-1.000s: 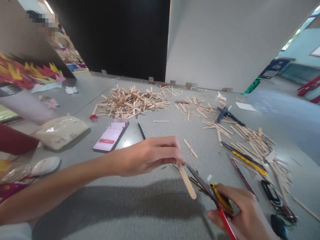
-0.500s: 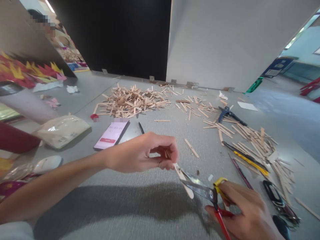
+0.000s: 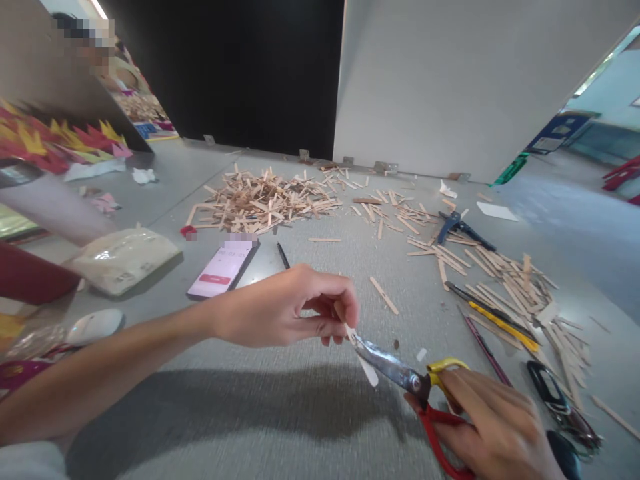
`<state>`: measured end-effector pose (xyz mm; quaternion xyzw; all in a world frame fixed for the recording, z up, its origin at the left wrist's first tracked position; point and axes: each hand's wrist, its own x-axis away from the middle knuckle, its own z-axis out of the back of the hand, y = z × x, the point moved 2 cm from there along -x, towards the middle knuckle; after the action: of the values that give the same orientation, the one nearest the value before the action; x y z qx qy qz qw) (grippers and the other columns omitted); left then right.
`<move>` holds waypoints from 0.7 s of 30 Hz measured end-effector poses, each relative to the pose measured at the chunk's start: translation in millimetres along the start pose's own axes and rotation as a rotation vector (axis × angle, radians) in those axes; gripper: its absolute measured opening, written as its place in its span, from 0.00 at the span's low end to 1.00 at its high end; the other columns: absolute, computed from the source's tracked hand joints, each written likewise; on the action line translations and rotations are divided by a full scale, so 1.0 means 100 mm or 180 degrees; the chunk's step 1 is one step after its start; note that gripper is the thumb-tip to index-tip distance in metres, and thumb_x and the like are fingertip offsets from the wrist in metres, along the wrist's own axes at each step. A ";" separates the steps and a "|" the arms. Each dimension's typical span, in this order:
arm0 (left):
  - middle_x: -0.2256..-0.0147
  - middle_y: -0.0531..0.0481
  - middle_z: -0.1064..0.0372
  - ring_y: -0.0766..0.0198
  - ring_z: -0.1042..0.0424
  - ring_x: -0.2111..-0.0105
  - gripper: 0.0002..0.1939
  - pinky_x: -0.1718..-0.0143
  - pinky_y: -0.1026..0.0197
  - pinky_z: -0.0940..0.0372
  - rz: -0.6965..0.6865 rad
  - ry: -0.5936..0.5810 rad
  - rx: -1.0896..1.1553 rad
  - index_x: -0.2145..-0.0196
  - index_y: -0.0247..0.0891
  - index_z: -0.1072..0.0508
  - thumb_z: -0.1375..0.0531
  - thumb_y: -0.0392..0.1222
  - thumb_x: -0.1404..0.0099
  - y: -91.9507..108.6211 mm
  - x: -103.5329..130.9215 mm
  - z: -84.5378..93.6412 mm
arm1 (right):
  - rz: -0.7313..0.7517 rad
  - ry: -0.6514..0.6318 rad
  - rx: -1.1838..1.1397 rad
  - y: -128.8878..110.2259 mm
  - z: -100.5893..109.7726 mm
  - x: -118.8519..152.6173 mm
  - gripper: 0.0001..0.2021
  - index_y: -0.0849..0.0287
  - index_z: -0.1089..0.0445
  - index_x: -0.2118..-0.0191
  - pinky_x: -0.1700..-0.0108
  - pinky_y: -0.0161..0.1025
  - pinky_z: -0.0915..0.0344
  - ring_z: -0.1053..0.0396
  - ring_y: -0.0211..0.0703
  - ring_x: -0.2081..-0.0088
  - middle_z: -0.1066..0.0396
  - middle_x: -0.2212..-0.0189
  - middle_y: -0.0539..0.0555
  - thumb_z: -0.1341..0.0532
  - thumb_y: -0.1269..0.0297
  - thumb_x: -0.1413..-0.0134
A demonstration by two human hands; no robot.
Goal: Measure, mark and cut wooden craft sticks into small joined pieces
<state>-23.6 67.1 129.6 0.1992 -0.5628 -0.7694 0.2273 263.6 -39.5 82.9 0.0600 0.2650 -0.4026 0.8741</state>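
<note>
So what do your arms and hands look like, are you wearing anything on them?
My left hand and right hand show no gloves or rings. A pale, whitish sleeve peeks in by my left arm. No right sleeve is in view.

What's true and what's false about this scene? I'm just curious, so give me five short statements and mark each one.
1. The right hand holds scissors with one yellow and one red handle. True.
2. The left hand is gripping the phone. False: it pinches a wooden stick.
3. The scissor blades are at the pinched stick. True.
4. The white mouse lies to the right of the phone. False: it lies to the left.
5. The blue tool lies among loose sticks. True.
</note>
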 end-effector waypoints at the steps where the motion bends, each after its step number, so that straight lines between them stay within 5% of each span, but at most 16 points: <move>1: 0.67 0.51 0.24 0.66 0.23 0.68 0.06 0.64 0.65 0.29 0.0016 0.0008 0.0036 0.63 0.38 0.27 0.36 0.32 0.26 0.00 0.00 0.00 | 0.0028 -0.0039 0.0032 0.01 0.00 0.02 0.18 0.55 0.30 0.69 0.78 0.37 0.32 0.28 0.40 0.83 0.29 0.81 0.50 0.46 0.67 0.23; 7: 0.68 0.51 0.25 0.67 0.23 0.68 0.07 0.64 0.65 0.29 0.0080 0.0038 0.0215 0.64 0.38 0.28 0.36 0.32 0.27 0.01 0.01 -0.03 | 0.0307 -0.0254 0.0214 0.09 -0.01 0.21 0.17 0.58 0.26 0.65 0.75 0.39 0.28 0.24 0.45 0.79 0.21 0.75 0.58 0.46 0.67 0.22; 13: 0.67 0.51 0.25 0.67 0.23 0.67 0.06 0.63 0.65 0.29 0.0008 0.0018 0.0248 0.63 0.38 0.28 0.36 0.32 0.26 0.00 0.00 -0.03 | 0.0423 0.0034 0.0160 0.03 -0.03 0.16 0.16 0.62 0.24 0.58 0.73 0.38 0.26 0.22 0.45 0.78 0.21 0.76 0.57 0.48 0.68 0.20; 21: 0.66 0.52 0.24 0.67 0.23 0.67 0.02 0.63 0.65 0.30 -0.0100 0.0159 -0.0002 0.57 0.38 0.26 0.37 0.34 0.25 -0.03 -0.03 -0.02 | -0.1233 -0.0235 -0.0513 0.00 -0.28 0.22 0.25 0.58 0.25 0.74 0.80 0.30 0.35 0.34 0.37 0.85 0.32 0.84 0.48 0.39 0.49 0.25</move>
<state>-20.2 68.7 126.0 0.2271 -0.5534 -0.7678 0.2293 263.8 -45.1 47.8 -0.0769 0.2708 -0.5425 0.7915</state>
